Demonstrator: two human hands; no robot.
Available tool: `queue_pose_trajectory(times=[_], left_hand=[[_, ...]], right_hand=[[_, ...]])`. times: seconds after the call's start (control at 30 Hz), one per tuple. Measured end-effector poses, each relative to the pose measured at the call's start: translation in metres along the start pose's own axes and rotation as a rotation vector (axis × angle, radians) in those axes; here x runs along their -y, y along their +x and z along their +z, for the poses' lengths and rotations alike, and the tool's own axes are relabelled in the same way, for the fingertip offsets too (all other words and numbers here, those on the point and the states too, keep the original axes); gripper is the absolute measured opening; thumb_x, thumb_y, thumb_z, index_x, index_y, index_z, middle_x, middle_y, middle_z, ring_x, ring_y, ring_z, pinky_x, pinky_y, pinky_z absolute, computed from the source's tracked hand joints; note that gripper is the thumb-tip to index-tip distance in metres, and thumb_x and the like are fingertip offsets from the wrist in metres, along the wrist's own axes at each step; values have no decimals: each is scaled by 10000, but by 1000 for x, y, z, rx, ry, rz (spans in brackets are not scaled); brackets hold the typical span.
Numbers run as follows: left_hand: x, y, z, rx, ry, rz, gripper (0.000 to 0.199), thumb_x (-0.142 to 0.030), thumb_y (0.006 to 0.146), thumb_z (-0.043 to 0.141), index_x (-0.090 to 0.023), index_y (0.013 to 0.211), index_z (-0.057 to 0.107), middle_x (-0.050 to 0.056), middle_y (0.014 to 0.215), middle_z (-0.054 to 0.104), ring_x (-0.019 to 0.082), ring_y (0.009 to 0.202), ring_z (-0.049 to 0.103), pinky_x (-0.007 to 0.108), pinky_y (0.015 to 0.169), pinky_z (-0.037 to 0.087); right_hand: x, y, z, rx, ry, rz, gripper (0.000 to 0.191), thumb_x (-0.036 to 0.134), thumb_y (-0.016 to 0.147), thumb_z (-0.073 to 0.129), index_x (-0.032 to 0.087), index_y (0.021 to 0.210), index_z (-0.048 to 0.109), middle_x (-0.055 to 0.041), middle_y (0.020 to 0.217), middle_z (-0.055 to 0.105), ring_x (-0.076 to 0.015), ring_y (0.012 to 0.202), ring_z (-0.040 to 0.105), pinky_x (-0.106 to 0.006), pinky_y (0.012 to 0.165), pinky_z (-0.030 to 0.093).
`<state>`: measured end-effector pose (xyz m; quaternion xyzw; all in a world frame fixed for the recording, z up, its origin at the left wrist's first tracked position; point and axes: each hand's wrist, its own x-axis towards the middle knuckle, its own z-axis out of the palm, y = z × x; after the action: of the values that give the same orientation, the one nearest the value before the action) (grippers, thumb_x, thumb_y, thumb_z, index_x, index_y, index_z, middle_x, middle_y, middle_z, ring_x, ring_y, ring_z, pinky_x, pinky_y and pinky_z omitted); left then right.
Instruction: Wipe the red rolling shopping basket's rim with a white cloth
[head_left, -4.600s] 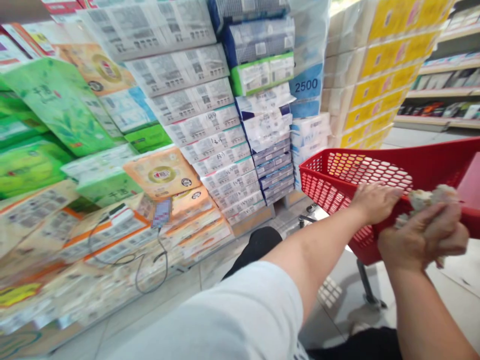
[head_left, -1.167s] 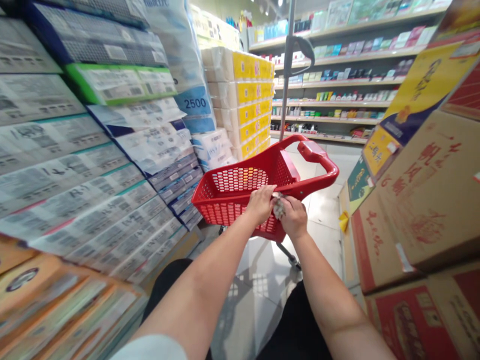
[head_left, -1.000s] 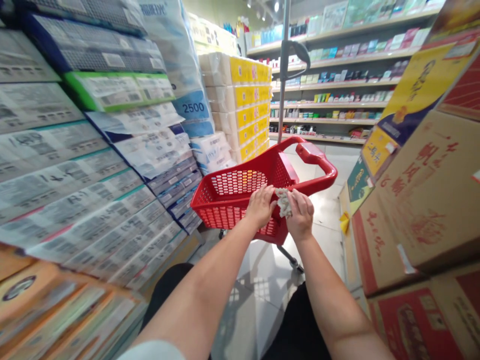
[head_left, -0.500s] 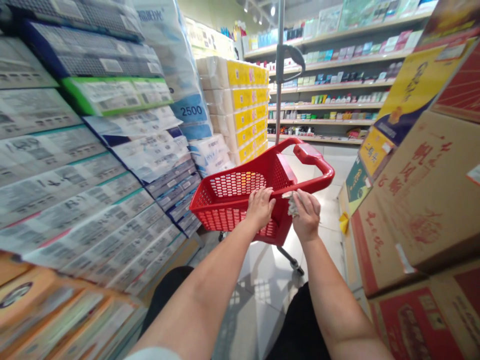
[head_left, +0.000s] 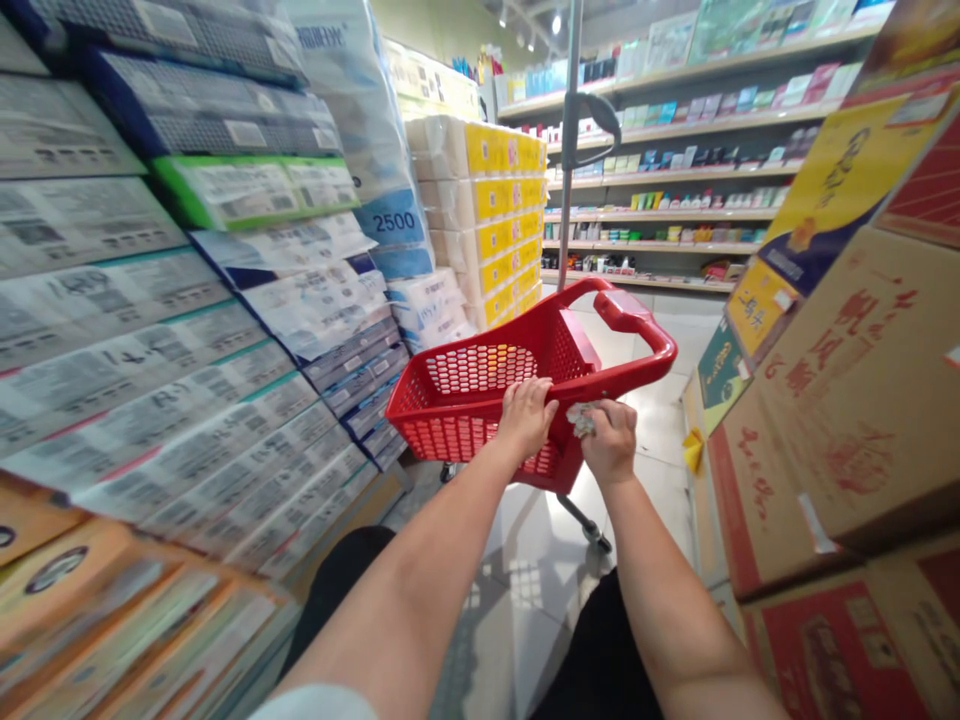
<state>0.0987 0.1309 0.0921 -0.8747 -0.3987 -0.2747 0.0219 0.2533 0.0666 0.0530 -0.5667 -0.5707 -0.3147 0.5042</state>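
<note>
A red plastic shopping cart [head_left: 465, 408] with perforated walls and a looped handle stands in front of me, its rear end to the right. My left hand [head_left: 526, 415] is closed over the near rim, fingers lying across the top edge. In my right hand [head_left: 611, 440] is a crumpled, pale grey-white cloth [head_left: 580, 418], pinched in bent fingers. That cloth touches the outer side of the cart just below the rim, near where the handle begins. Part of it is hidden by the fingers.
Stacked tissue packs [head_left: 172, 400] line the left, with orange boxes [head_left: 82, 600] below. Cardboard cartons [head_left: 862, 400] wall in the right side. A metal pole [head_left: 571, 150] rises behind the cart. Stocked shelves [head_left: 675, 175] fill the back, and pale floor tiles [head_left: 517, 620] lie below.
My right hand has brought the cloth slightly down from the top of the rim to the cart's side. The left hand stays on the rim. The whole view has shifted a little.
</note>
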Motion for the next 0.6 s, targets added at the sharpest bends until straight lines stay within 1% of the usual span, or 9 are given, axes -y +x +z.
queue_pose_trajectory(times=[0.03,0.1,0.2,0.33,0.47,0.53,0.6], left_hand=[[0,0,0,-1,-3,-1,363,-340,973,323,-202,1300,396,60,1381,485,177,1322,354,420,1134,193],[0,1,-1,3,-15,-4,363,-343,972,328,-199,1297,399,58,1373,493,179,1315,363,420,1131,198],[-1,1,-2,21,-29,-9,363,-340,967,344,-203,1298,401,57,1374,491,176,1316,362,417,1132,196],[-1,0,-3,37,-26,-19,361,-327,966,337,-219,1306,394,57,1384,475,172,1328,348,418,1135,187],[0,0,-1,28,-32,-6,360,-319,960,351,-215,1302,394,57,1372,484,177,1311,362,422,1130,196],[0,0,-1,17,-40,6,361,-318,953,373,-207,1296,399,59,1365,489,178,1301,369,417,1126,206],[-1,1,-1,21,-46,9,359,-318,949,384,-203,1288,406,64,1359,492,179,1291,376,413,1121,217]], right_hand=[[2,-1,1,22,-7,-1,203,43,721,517,181,762,659,-74,915,589,-219,944,495,-349,839,481],[3,-1,1,-1,-17,7,209,39,711,523,179,780,663,-77,931,591,-219,938,498,-352,839,481],[0,2,-2,-92,-1,4,263,58,749,527,179,928,678,-92,1034,582,-228,998,513,-390,900,468],[-3,7,-5,-82,49,-1,284,103,817,511,204,1029,672,-94,1056,590,-239,1025,533,-418,895,482],[0,14,-7,-145,73,61,371,150,879,481,211,1231,579,-113,1241,549,-266,1141,505,-479,949,461],[4,19,-6,-147,48,24,367,149,890,482,203,1241,575,-106,1259,561,-261,1178,480,-473,973,455],[8,22,-5,-83,42,-62,334,132,896,478,195,1198,606,-88,1216,605,-238,1179,480,-433,970,470]])
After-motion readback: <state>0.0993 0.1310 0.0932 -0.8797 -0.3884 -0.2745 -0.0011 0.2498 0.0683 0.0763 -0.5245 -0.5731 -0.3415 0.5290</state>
